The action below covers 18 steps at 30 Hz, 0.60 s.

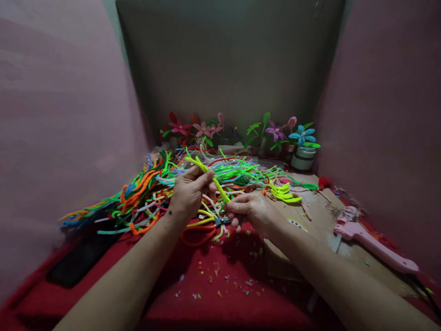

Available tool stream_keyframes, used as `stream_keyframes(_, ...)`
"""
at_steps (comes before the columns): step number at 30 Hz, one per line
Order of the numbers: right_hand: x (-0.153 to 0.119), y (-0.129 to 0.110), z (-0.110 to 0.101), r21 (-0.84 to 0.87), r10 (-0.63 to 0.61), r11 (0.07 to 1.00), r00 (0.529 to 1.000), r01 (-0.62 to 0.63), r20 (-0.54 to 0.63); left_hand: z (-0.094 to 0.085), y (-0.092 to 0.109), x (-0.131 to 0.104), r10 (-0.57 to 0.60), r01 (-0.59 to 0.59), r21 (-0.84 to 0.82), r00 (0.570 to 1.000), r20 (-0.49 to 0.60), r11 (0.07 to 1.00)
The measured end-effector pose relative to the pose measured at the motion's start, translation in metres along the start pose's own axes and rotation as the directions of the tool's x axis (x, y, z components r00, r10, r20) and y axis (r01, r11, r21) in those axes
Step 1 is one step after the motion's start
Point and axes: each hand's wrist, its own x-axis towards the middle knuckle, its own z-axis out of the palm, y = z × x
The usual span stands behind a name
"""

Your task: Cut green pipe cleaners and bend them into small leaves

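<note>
A bright yellow pipe cleaner [220, 189] runs slantwise between my two hands, its upper end split into two tips. My left hand [192, 191] pinches it near that upper end. Lower down and to the right, my right hand [253, 210] grips the other end between thumb and fingers. Behind and beside both hands spreads a large tangle of coloured pipe cleaners [234, 172]. Just under the hands lie scissors with red handles [198, 236], their blades partly hidden by my right hand. Several bent yellow pieces [284, 192] rest to the right.
Pipe-cleaner flowers [274, 132] stand along the back, a blue one in a pale jar [303, 158]. A pink glue gun [375, 243] lies on cardboard [319, 216] at the right. A black phone [77, 262] is at the left. Small scraps dot the red cloth [193, 303].
</note>
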Motion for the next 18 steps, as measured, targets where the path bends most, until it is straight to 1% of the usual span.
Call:
stream_keyframes(3, 0.0, 0.0, 0.0, -0.042, 0.001, 0.999, 1.0, -0.002, -0.014, 0.0, 0.001, -0.002, 0.072, -0.05, 0.165, 0.989, -0.129, 0.985)
stream_keyframes(5, -0.001, 0.001, 0.001, -0.089, -0.005, 0.996, 1.0, 0.004, -0.016, 0.0, 0.002, -0.001, 0.16, -0.102, 0.272, 0.967, -0.2, 0.957)
stream_keyframes(6, -0.002, 0.001, 0.001, -0.11, -0.009, 0.994, 1.0, 0.007, -0.013, -0.001, 0.003, 0.0, 0.192, -0.122, 0.295, 0.955, -0.224, 0.948)
stream_keyframes(7, -0.002, 0.001, 0.002, -0.122, -0.01, 0.992, 1.0, 0.009, -0.013, -0.002, 0.004, 0.001, 0.202, -0.13, 0.282, 0.949, -0.241, 0.95)
stream_keyframes(8, -0.003, 0.001, 0.002, -0.125, -0.008, 0.992, 1.0, 0.007, -0.013, -0.004, 0.005, 0.003, 0.185, -0.124, 0.238, 0.95, -0.251, 0.963)
stream_keyframes(10, -0.005, -0.001, 0.003, -0.109, 0.003, 0.994, 1.0, -0.005, -0.014, -0.007, 0.009, 0.008, 0.117, -0.096, 0.091, 0.958, -0.263, 0.991)
stream_keyframes(12, -0.005, -0.002, 0.003, -0.087, 0.005, 0.996, 1.0, -0.007, -0.019, -0.011, 0.013, 0.012, 0.07, -0.089, -0.062, 0.963, -0.26, 0.994)
stream_keyframes(14, -0.005, -0.004, 0.002, -0.055, -0.007, 0.998, 0.999, 0.005, -0.05, -0.012, 0.013, 0.013, 0.033, -0.073, -0.19, 0.978, -0.204, 0.979)
stream_keyframes(15, -0.004, -0.005, 0.001, -0.034, -0.017, 0.999, 0.997, 0.014, -0.077, -0.012, 0.012, 0.012, -0.009, -0.025, -0.24, 0.99, -0.141, 0.971)
stream_keyframes(16, -0.004, -0.005, 0.001, -0.012, -0.023, 1.0, 0.994, 0.022, -0.102, -0.011, 0.009, 0.01, -0.08, 0.064, -0.259, 0.995, -0.052, 0.964)
stream_keyframes(17, -0.003, -0.005, -0.001, 0.008, -0.026, 1.0, 0.992, 0.027, -0.121, -0.009, 0.006, 0.008, -0.165, 0.171, -0.238, 0.985, 0.049, 0.956)
stream_keyframes(18, -0.003, -0.005, -0.002, 0.023, -0.03, 0.999, 0.991, 0.033, -0.127, -0.007, 0.002, 0.005, -0.253, 0.276, -0.179, 0.957, 0.141, 0.944)
